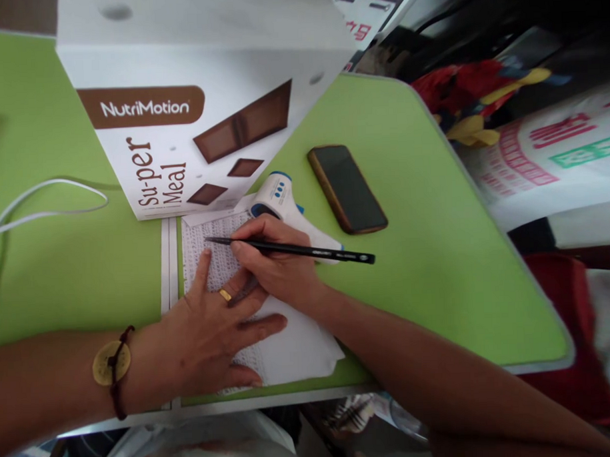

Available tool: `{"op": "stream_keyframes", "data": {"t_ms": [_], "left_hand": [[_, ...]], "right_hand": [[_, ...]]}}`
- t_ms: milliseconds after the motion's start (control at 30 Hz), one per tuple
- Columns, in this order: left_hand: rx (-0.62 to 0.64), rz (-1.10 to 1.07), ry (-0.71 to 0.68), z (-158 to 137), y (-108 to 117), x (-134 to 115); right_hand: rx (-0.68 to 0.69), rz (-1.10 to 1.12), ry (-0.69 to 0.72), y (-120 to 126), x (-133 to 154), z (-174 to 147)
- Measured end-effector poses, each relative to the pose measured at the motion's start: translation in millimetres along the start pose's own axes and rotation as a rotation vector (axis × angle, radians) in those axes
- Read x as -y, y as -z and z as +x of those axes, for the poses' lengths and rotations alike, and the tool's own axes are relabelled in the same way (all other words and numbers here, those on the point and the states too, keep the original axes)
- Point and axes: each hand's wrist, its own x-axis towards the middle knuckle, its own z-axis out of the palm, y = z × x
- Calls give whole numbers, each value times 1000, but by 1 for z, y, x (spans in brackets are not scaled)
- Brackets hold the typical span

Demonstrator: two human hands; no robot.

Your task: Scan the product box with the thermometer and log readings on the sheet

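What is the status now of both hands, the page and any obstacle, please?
Right hand grips black pen. Left hand flat, covering part of handwritten page. White-blue device crowds writing side.

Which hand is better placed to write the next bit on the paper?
Probably the right hand: it holds the black pen or pencil, with the tip over the paper's written lines. The left hand is spread across the paper.

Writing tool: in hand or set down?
In hand: the right hand grips the black writing tool, its tip aimed at the handwritten paper. Whether it touches, cannot tell.
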Motion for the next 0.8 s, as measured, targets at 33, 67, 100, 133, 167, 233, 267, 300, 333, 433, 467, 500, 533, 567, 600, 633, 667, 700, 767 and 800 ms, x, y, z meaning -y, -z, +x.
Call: {"op": "stream_keyframes", "data": {"t_ms": [33, 67, 100, 133, 167, 233, 267, 300, 333, 433, 467, 500, 533, 567, 600, 633, 667, 700, 767, 800], "left_hand": [[-3, 2, -2, 0, -1, 0], [-6, 4, -3, 0, -1, 0], [-13, 5, -4, -1, -2, 0], [-25, 6, -6, -1, -3, 0], [-32, 7, -6, -1, -4, 0], [-29, 10, -5, -1, -4, 0], [-24, 10, -6, 0, -4, 0], [-18, 10, -7, 0, -4, 0], [-18, 9, -8, 0, -4, 0], [-39, -2, -4, 0, -4, -1], [-42, -5, -2, 0, -4, -1], [-46, -6, -1, 0, -5, -1], [-45, -5, 0, 0, -6, -1], [-45, -1, 1, 0, -6, -1], [-50, 3, 1, 0, -7, 0], [-54, 8, 1, 0, -7, 0], [-60, 10, -1, 0, -7, 0], [-61, 11, -4, 0, -8, 0], [-67, 9, -8, 0, -8, 0], [-69, 7, -8, 0, -8, 0]], "right_hand": [[-1, 6, 7, 0, 0, 0], [3, 10, 13, 0, 0, 0], [8, 10, 16, -1, 0, 0], [14, 6, 19, 0, -1, 0], [19, 0, 22, 0, -1, 0], [23, -18, 29, 0, -1, -1], [26, -27, 30, 0, -2, -1], [30, -34, 31, 0, -2, -1], [37, -40, 29, 0, -2, -1], [53, -45, 33, 0, -1, -1], [57, -43, 36, 0, -1, -1], [58, -42, 39, 0, 0, -1], [61, -43, 39, 1, 0, -1], [63, -44, 36, 1, 1, -1], [65, -46, 31, 1, 1, -1], [64, -49, 25, 1, 1, -1], [61, -51, 18, 1, 1, -1], [58, -53, 12, 1, 1, -1], [52, -58, 7, 1, 1, -2], [50, -60, 8, 0, 1, -2]]}}
